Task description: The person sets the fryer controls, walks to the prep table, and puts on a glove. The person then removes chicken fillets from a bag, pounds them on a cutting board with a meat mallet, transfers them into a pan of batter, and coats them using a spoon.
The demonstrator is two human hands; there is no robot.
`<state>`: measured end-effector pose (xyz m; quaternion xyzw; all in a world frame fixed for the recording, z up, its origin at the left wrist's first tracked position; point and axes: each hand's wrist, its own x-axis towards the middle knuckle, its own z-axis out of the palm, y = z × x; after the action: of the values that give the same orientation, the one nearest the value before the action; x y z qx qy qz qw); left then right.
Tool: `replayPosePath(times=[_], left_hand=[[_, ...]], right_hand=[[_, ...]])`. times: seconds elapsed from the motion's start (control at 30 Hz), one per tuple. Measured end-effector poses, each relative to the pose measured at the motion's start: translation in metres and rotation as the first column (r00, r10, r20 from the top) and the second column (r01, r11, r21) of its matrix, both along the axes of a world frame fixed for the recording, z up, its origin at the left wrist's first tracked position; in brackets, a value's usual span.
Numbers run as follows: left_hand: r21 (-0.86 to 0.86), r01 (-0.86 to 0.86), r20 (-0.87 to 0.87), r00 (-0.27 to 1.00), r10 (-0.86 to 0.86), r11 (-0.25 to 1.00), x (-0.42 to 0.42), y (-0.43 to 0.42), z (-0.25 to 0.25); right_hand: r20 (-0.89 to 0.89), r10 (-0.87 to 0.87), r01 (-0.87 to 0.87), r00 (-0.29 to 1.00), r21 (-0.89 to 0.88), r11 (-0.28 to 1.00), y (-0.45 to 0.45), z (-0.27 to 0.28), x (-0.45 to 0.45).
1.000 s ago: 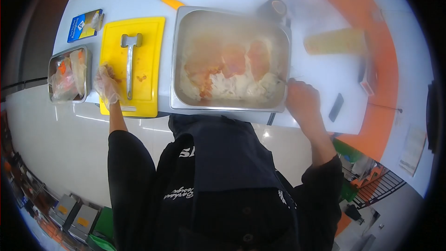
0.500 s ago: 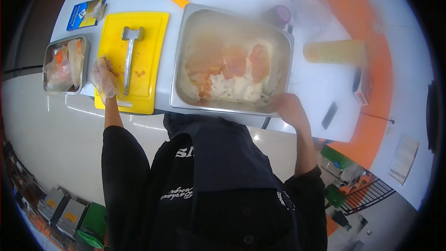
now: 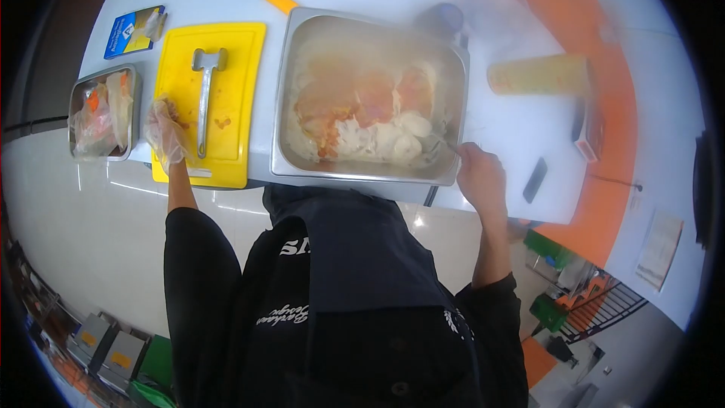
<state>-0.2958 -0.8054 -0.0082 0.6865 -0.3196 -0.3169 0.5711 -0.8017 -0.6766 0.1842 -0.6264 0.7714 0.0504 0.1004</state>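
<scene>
Holding 1 utensil [image 3: 436, 141] in 1 tray [image 3: 366, 177]: right hand [image 3: 481, 174]; over 1 board [image 3: 234, 98]: left hand [image 3: 165, 134], how wide I cannot tell.

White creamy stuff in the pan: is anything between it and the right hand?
Yes, the pan's right rim stands between the creamy stuff and the right hand; the thin utensil it holds reaches over.

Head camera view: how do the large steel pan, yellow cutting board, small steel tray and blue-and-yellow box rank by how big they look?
Largest to smallest, as they look:
1. large steel pan
2. yellow cutting board
3. small steel tray
4. blue-and-yellow box
</scene>
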Motion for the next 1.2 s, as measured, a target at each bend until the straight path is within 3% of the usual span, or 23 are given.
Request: replayPosePath(times=[0.07,0.17,0.27,0.4,0.5,0.53,0.6,0.63,0.73,0.83,0.93,1.1,1.2], left_hand=[[0.034,-0.01,0.029,1.0,0.009,0.999,-0.005,0.002,0.01],[0.06,-0.023,0.036,0.999,0.021,0.998,-0.008,0.005,0.016],[0.014,-0.008,0.025,1.0,0.008,1.0,-0.005,0.001,0.0],[0.106,-0.012,0.097,0.995,0.001,0.994,-0.001,0.003,0.006],[0.063,-0.031,0.185,0.983,0.019,0.998,-0.01,0.002,0.015],[0.042,-0.019,0.132,0.991,0.013,0.999,-0.009,0.0,0.011],[0.001,-0.015,0.028,0.999,0.015,1.0,-0.003,0.001,0.001],[0.03,-0.022,0.047,0.999,0.021,0.999,-0.004,0.001,0.004],[0.097,-0.026,0.095,0.995,0.017,0.995,-0.006,0.003,0.012],[0.072,-0.017,0.115,0.993,0.008,0.997,-0.008,-0.001,0.011],[0.049,-0.018,0.109,0.994,0.013,0.999,-0.002,0.004,0.007],[0.022,-0.035,0.029,0.999,0.034,0.999,-0.008,0.0,0.009],[0.09,-0.017,0.092,0.996,0.008,0.996,-0.011,0.005,0.022]], right_hand=[[-0.125,0.071,-0.074,0.99,-0.019,0.997,-0.006,0.016,0.0],[-0.176,0.057,-0.068,0.983,-0.06,0.996,-0.021,0.029,0.004],[-0.269,0.243,-0.237,0.932,0.056,0.97,-0.037,-0.012,-0.011],[-0.287,0.137,-0.165,0.948,-0.075,0.983,-0.051,0.009,-0.006],[-0.24,0.25,-0.255,0.938,0.011,0.967,-0.053,-0.005,-0.02],[-0.24,0.284,-0.277,0.929,0.062,0.959,-0.053,-0.007,-0.021],[-0.261,0.2,-0.214,0.944,-0.027,0.976,-0.053,0.002,-0.02],[-0.267,0.166,-0.192,0.949,-0.074,0.979,-0.056,0.005,-0.018],[-0.169,0.279,-0.298,0.945,-0.097,0.95,-0.054,0.004,-0.019],[-0.252,0.276,-0.247,0.927,0.142,0.959,-0.053,0.005,-0.013],[-0.28,0.189,-0.131,0.941,0.214,0.968,-0.051,0.035,0.017],[-0.154,0.212,-0.155,0.965,0.319,0.935,-0.049,0.006,0.049],[-0.077,0.159,-0.129,0.984,0.3,0.945,-0.051,-0.024,0.046]])
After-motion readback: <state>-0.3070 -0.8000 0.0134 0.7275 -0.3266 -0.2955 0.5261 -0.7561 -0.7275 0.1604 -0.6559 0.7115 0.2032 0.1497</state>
